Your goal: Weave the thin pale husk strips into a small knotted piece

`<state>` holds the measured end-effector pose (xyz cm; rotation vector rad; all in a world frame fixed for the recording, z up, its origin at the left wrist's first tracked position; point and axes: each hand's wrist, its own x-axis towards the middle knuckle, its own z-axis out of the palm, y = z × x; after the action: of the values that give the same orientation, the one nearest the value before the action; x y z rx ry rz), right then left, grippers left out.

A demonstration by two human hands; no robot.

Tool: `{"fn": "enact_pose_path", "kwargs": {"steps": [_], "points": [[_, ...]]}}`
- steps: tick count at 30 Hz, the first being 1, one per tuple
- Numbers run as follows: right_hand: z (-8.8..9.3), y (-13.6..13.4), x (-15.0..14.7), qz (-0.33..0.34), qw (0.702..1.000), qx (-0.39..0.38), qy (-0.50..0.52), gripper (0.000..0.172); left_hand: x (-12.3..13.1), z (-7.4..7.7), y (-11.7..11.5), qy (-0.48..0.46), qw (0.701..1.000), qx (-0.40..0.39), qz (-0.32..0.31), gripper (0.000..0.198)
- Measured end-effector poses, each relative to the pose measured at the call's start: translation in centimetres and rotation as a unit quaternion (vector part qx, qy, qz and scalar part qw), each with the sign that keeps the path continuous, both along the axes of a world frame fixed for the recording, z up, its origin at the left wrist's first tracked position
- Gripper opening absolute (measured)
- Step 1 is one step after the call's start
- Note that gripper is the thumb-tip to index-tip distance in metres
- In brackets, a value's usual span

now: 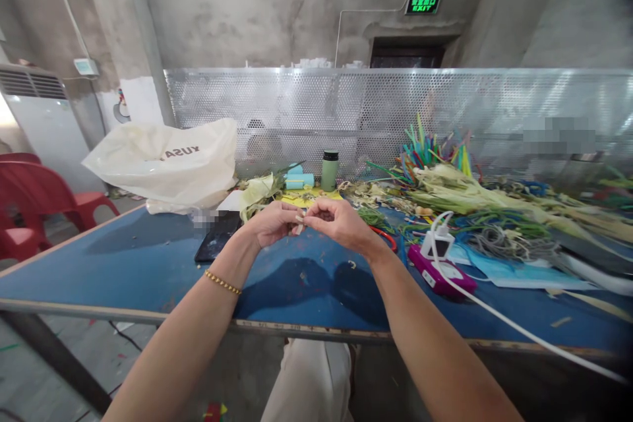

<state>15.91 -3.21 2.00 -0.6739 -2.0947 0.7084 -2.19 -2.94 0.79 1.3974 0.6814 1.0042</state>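
Note:
Above the blue table (163,277), my left hand (273,223) and my right hand (336,221) meet fingertip to fingertip. Between them is a small pale strip (299,225), pinched by both; it may be a piece of dried husk, but its kind is too small to tell. Both hands are closed, thumbs against fingers. Just behind them lie pale green husk leaves (260,194) and a yellow sheet (311,196) with scraps on it.
To the right, a purple power strip (440,273) holds a white charger (439,244) with a cable running to the front edge. Husks (475,201), coiled wire (504,237) and a blue mask (524,271) lie beyond. A green bottle (330,171), dark tablet (217,237) and white bag (173,165) stand around.

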Motion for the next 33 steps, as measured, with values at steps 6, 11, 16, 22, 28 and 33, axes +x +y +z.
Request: {"fn": "enact_pose_path", "kwargs": {"steps": [6, 11, 16, 22, 28, 33], "points": [[0.0, 0.0, -0.1, -0.019, 0.999, 0.023, 0.016, 0.03, 0.2, 0.2, -0.4, 0.001, 1.0, 0.003, -0.004, 0.012], [0.1, 0.1, -0.2, -0.074, 0.995, 0.064, 0.026, 0.025, 0.5, 0.4, -0.7, 0.005, 1.0, 0.007, 0.011, 0.015], [0.1, 0.5, 0.1, -0.094, 0.993, 0.065, 0.003, 0.024, 0.5, 0.4, -0.6, 0.008, 1.0, 0.014, 0.022, 0.017], [0.3, 0.6, 0.5, -0.09, 0.994, 0.055, -0.021, 0.018, 0.3, 0.3, -0.4, 0.013, 0.999, 0.022, 0.027, 0.018], [0.2, 0.6, 0.6, -0.091, 0.992, 0.062, -0.053, 0.015, 0.3, -0.1, -0.2, 0.035, 0.998, 0.038, 0.041, 0.017], [0.0, 1.0, 0.7, -0.099, 0.991, 0.055, -0.072, 0.013, 0.4, -0.2, -0.1, 0.061, 0.994, 0.064, 0.068, 0.015]]}}
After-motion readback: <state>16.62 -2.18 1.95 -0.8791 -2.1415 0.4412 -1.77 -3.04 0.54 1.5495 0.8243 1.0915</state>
